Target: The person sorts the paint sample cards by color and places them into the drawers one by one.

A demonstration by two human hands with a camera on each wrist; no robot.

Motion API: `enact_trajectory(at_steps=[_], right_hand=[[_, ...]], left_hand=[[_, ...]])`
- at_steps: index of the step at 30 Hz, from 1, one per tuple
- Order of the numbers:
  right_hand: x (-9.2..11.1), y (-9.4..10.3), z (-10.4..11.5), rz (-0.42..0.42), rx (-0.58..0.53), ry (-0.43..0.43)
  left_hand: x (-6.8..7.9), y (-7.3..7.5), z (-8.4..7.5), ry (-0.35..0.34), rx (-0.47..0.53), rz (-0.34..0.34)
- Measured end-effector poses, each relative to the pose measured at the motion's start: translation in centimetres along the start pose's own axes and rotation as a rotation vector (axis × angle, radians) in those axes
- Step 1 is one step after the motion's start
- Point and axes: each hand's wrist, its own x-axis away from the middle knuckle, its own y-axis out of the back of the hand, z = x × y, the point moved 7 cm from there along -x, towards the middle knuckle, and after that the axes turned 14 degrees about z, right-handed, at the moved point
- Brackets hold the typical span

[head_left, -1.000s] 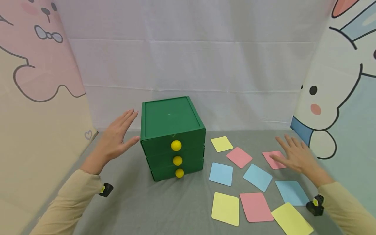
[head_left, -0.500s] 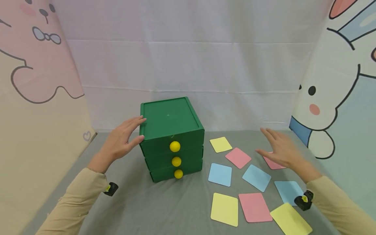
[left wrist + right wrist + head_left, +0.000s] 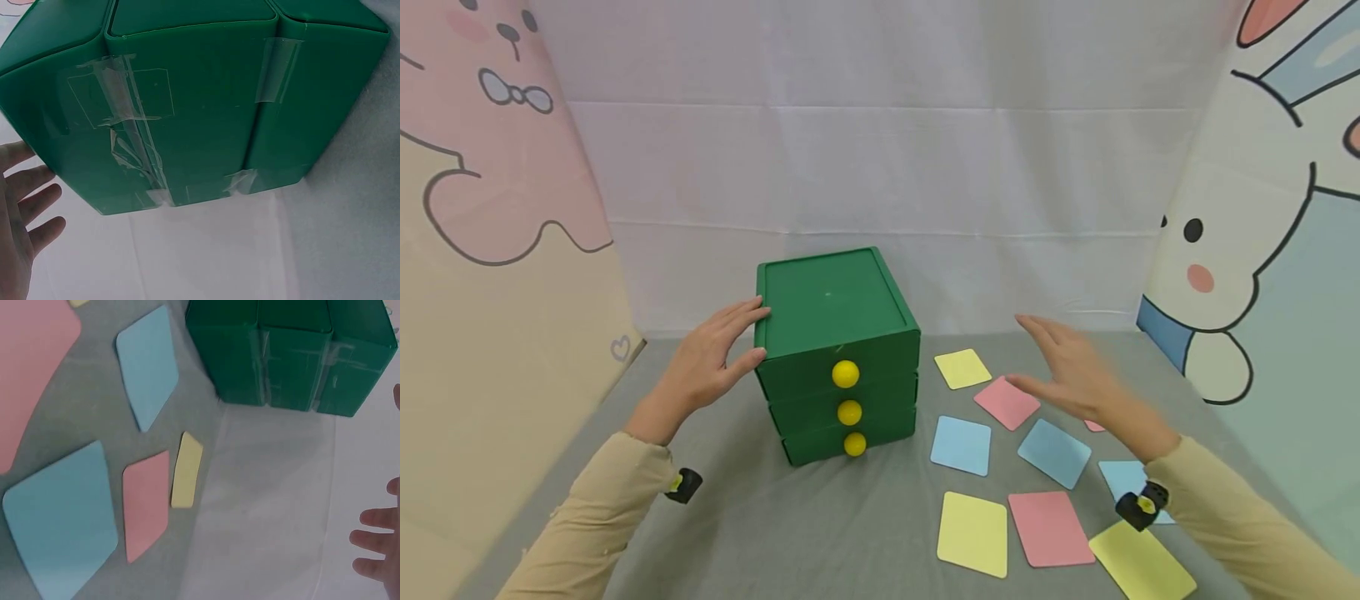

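Observation:
A green three-drawer box point(image 3: 835, 300) with round yellow knobs point(image 3: 849, 412) stands on the grey cloth, all drawers pushed in. My left hand point(image 3: 703, 358) is at its upper left edge, fingers extended, fingertips right at the rim of the top. In the left wrist view, clear tape point(image 3: 122, 94) spans the seams on the side of the box, and the fingers point(image 3: 47, 234) lie along its edge. My right hand point(image 3: 1075, 375) hovers over the cards to the right of the box, fingers straight and thumb apart, holding nothing.
Several flat cards lie right of the box: yellow point(image 3: 972, 533), pink point(image 3: 1051, 529) and blue point(image 3: 961, 446). A white cloth wall point(image 3: 880, 167) rises behind, with cartoon-printed panels at the left point(image 3: 505, 350) and right point(image 3: 1300, 333).
My left hand has moved right to the edge of the box. The right hand has travelled left over the cards toward the box. The box and cards stay in place.

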Motion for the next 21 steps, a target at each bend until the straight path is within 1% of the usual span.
enact_trajectory(at_steps=[4,10,14,18,21], right_hand=[[-1.0,0.1,2.6,-0.004,-0.067,0.026],[-2.3,0.4,7.0,-0.064,-0.146,0.087],[-3.2,0.2,9.4,-0.128,-0.182,0.139],[-3.9,-0.3,11.3,-0.205,-0.240,0.188],[-4.3,-0.4,12.2,-0.302,-0.297,0.200]], left_hand=[[0.1,0.0,0.1,0.004,0.004,-0.009],[0.3,-0.2,0.2,0.012,0.015,-0.023],[0.4,-0.3,0.2,0.009,0.032,-0.034],[0.3,-0.4,0.2,0.010,0.036,-0.037],[0.3,-0.4,0.3,0.009,0.032,-0.038]])
